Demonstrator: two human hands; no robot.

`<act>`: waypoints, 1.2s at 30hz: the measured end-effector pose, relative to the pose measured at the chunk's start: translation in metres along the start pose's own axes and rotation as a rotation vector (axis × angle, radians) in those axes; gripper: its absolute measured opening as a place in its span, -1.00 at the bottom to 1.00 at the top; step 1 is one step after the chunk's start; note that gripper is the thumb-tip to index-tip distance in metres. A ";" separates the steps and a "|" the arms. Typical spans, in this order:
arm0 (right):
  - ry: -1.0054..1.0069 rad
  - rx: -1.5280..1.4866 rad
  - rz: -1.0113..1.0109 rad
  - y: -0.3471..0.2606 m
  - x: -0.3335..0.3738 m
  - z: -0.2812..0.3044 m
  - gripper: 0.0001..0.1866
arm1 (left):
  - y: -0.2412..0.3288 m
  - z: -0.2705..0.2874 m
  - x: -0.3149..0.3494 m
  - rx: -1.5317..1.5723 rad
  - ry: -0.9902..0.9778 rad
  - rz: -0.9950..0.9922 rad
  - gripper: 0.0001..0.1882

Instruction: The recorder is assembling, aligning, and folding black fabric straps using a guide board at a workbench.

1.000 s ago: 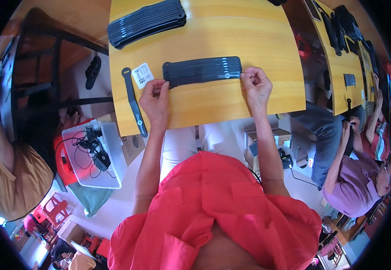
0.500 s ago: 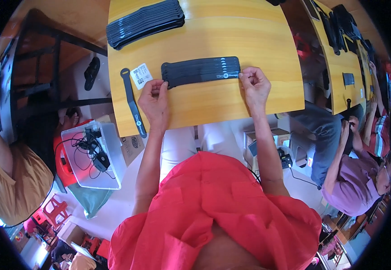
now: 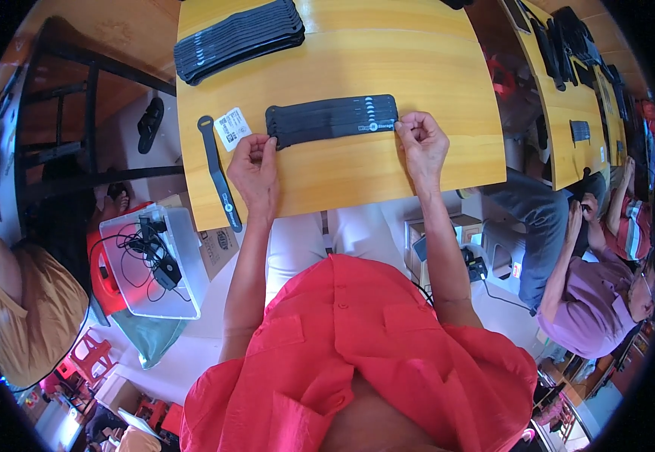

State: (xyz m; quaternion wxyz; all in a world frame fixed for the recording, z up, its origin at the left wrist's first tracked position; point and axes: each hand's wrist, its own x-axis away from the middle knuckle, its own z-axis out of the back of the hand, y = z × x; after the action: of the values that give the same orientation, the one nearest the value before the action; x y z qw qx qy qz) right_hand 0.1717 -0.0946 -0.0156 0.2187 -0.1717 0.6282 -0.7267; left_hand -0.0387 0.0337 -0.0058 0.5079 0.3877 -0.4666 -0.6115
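A row of overlapping black straps [image 3: 320,120] with white printing lies across the table in front of me. My left hand [image 3: 256,173] pinches its near left corner between thumb and fingers. At the opposite end, my right hand [image 3: 425,147] pinches the near right corner of the nearest strap. One loose black strap [image 3: 218,173] with a slotted end lies along the table's left side. Between it and the row is a white printed label [image 3: 232,126], partly beside my left hand. Farther back sits a thicker stack of black straps [image 3: 241,41].
The yellow wooden table [image 3: 448,83] ends just in front of my lap. Left of it, on the floor side, a clear plastic bin [image 3: 192,297] holds black cables and adapters. Co-workers sit at both sides; a second table [image 3: 561,162] at right carries more black straps.
Both hands stay at the ends of the strap row, which keeps its place on the table. The whole view has shifted slightly. At right, a co-worker's hands have moved a little.
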 end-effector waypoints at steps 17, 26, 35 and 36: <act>-0.006 0.097 0.038 0.002 -0.001 0.001 -0.93 | 0.003 -0.003 0.000 -0.047 0.012 -0.033 -0.92; 0.015 0.108 0.070 0.002 0.000 -0.001 -0.93 | -0.001 -0.004 -0.002 -0.081 0.036 -0.066 -0.91; 0.008 0.149 0.121 0.003 -0.002 -0.001 -0.94 | 0.004 -0.004 -0.004 -0.130 0.041 -0.098 -0.91; 0.002 0.156 0.118 0.002 -0.002 -0.001 -0.94 | 0.005 -0.004 -0.005 -0.156 0.039 -0.091 -0.90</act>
State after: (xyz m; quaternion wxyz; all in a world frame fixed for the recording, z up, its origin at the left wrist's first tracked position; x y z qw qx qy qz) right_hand 0.1734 -0.0927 -0.0177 0.2732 -0.1159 0.5791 -0.7593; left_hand -0.0325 0.0375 -0.0019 0.5172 0.3799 -0.3895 -0.6607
